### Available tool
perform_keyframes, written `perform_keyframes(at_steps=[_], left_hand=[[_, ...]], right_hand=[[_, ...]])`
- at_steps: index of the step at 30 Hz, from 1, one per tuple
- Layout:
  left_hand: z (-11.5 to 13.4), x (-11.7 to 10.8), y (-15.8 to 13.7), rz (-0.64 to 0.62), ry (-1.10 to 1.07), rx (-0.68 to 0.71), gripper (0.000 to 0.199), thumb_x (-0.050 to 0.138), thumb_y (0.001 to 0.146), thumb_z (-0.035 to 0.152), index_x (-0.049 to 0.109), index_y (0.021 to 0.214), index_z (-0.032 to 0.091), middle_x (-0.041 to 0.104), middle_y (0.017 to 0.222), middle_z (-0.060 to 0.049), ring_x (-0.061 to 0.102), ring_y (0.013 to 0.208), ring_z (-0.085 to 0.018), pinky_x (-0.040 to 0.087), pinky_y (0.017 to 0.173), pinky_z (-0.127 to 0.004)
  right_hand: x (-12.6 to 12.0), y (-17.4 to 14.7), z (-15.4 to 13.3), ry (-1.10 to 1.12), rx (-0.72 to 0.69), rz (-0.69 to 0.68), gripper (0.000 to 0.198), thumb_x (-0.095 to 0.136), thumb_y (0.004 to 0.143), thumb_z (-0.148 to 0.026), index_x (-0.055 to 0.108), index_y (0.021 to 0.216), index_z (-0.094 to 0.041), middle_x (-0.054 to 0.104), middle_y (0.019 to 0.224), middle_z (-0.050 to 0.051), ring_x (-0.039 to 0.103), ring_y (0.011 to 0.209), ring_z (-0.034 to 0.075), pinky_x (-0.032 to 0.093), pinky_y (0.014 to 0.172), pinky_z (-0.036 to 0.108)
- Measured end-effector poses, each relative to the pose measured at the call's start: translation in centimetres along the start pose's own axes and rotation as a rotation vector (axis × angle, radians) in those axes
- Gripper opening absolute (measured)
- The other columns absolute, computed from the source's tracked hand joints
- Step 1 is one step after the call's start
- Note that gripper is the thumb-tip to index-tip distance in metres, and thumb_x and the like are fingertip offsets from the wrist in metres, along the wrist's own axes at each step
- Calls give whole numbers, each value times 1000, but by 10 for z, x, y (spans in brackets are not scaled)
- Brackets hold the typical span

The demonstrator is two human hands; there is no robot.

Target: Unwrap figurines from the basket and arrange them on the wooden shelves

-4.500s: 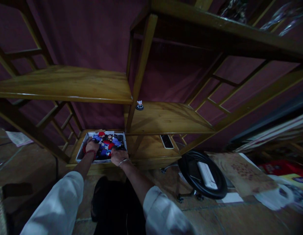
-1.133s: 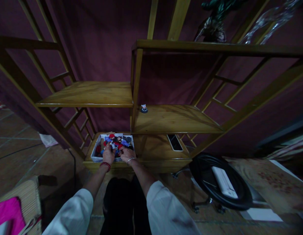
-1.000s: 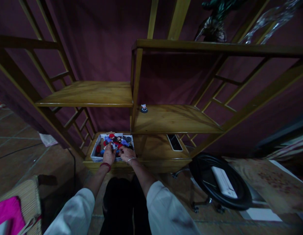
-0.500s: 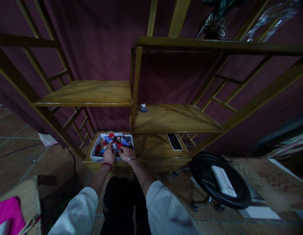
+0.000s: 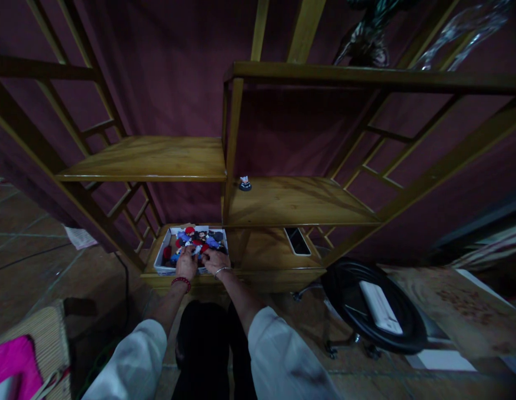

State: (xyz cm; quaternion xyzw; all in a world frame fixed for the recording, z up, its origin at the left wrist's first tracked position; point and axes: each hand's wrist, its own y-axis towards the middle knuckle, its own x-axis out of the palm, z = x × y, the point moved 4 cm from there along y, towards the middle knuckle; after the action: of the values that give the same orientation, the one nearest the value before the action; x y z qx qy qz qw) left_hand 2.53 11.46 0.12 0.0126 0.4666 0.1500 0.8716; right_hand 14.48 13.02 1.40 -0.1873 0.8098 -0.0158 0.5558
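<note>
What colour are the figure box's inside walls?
The box has whitish inside walls; head view.

I wear a loose, pale top, whitish with a bluish cast in the dim light. Its left sleeve (image 5: 135, 355) and right sleeve (image 5: 285, 355) are wide, softly creased, and end partway down my forearms, which are bare below. Behind my left hand (image 5: 186, 261), a bracelet of round, dark red beads (image 5: 181, 282) circles the wrist. Behind my right hand (image 5: 216, 259) is a thin, silvery bangle (image 5: 222, 270). My trousers (image 5: 204, 347) are black, so dark that seams hardly show.
</note>
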Motion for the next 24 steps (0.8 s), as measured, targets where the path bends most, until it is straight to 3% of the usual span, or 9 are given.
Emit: perform_keyframes(at_steps=[7,15,24], left_hand=[[1,-1,0,25,40,-14,22,47,75,17,55,96,16,55,97,-10,53,92,-20,43,80,-30],[6,1,-8,-94,131,-9,24,44,78,23,52,101,22,55,106,-7,58,79,-18,41,63,-27],[8,2,-9,-133,156,-9,24,41,81,32,50,102,26,56,105,-3,58,77,-17,38,59,-26]], right_hand=[[1,-1,0,10,7,21,33,30,85,-45,54,107,-38,64,100,-4,59,91,14,41,69,23],[5,4,3,66,5,67,42,28,82,-56,55,103,-32,65,98,-2,59,90,15,42,70,24],[9,8,7,57,13,100,42,27,82,-56,56,97,-29,66,94,-1,60,86,16,41,64,23]])
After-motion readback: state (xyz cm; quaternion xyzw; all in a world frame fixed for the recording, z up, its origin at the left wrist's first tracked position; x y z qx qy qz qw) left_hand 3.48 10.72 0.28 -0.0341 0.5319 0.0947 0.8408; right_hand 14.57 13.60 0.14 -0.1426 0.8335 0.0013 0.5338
